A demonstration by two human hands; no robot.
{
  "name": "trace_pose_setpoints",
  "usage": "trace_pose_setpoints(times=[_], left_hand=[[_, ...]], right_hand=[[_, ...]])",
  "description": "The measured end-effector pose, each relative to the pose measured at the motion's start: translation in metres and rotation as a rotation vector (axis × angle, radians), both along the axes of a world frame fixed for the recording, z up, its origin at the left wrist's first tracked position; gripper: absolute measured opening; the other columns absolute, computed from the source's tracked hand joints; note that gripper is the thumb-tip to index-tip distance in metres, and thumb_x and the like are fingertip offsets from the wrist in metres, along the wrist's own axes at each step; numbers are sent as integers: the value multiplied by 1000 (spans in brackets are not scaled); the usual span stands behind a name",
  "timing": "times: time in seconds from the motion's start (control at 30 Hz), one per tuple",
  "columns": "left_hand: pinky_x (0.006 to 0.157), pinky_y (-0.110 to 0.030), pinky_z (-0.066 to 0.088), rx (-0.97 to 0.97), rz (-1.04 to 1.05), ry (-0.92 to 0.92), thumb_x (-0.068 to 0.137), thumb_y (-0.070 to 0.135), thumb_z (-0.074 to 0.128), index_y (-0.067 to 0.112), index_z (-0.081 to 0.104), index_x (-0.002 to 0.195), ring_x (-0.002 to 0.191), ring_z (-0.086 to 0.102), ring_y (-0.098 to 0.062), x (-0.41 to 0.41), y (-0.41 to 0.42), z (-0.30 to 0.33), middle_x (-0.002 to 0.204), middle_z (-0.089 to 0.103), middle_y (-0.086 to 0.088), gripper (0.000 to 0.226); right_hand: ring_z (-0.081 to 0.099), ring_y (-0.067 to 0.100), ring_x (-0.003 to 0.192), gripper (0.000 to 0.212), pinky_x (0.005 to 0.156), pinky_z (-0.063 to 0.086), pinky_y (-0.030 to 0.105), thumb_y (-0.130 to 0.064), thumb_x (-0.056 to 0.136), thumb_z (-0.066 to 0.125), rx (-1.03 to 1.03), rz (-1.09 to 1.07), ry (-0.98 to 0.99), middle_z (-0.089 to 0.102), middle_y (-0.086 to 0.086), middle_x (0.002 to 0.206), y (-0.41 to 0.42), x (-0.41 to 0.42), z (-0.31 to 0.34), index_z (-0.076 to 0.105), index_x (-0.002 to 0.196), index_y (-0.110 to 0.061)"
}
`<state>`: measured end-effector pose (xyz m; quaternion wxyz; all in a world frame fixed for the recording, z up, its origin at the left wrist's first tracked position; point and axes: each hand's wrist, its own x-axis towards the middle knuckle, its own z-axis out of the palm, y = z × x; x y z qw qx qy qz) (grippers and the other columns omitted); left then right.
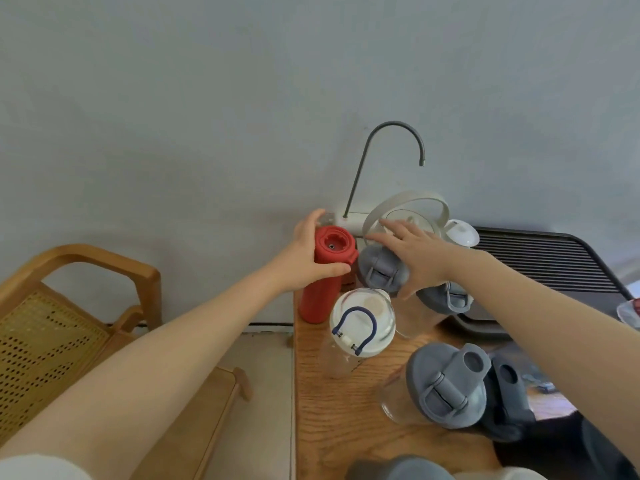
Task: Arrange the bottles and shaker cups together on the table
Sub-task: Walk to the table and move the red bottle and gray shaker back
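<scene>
My left hand (308, 252) grips the upper part of a red bottle (320, 299) standing upright at the table's far left corner. My right hand (415, 252) lies over the grey lid of a clear shaker cup (375, 271) just right of the red bottle, fingers spread and thumb against the lid's side. A second grey-lidded shaker (450, 299) stands partly hidden under my right wrist. In front of them stands a clear bottle with a white lid and blue loop (362, 322). Nearer to me is a third grey-lidded shaker (446, 386), with a dark bottle (509, 393) beside it.
The wooden table (332, 410) ends at its left edge beside a wooden chair with a woven seat (45, 341). A water dispenser with a curved spout (391, 133), a glass kettle (412, 213) and a black slatted tray (547, 261) stand along the wall. Another grey lid (398, 469) shows at the bottom.
</scene>
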<state>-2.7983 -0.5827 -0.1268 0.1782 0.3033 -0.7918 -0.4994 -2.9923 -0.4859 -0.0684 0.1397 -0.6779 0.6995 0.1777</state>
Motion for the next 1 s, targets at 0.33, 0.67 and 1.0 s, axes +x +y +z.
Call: trace_pose_setpoints(times=[0.33,0.67,1.0], left_hand=[[92,-27,42,254,-2,103,71,11,77,30,31,125,112,51,-14,7,3,-13,120,52,3,74],[93,-40,47,301,-97,-11,79,21,69,39,23,126,116,49,-21,2,-3,-15,126,45,-1,68],[73,-13,46,336,-195,-73,72,14,77,36,37,124,100,52,0,-1,0,-18,110,53,20,69]], right_hand=[[-17,23,142,97,117,2,45,-31,76,69,-28,74,-106,-16,-1,156,14,1,-1,1,145,-29],[10,35,143,116,113,24,52,-50,61,78,-117,-420,-189,-4,5,157,73,-36,-5,2,146,-32],[12,43,140,109,111,24,53,-32,73,74,-201,-391,87,-3,19,155,67,-35,-22,-6,146,-24]])
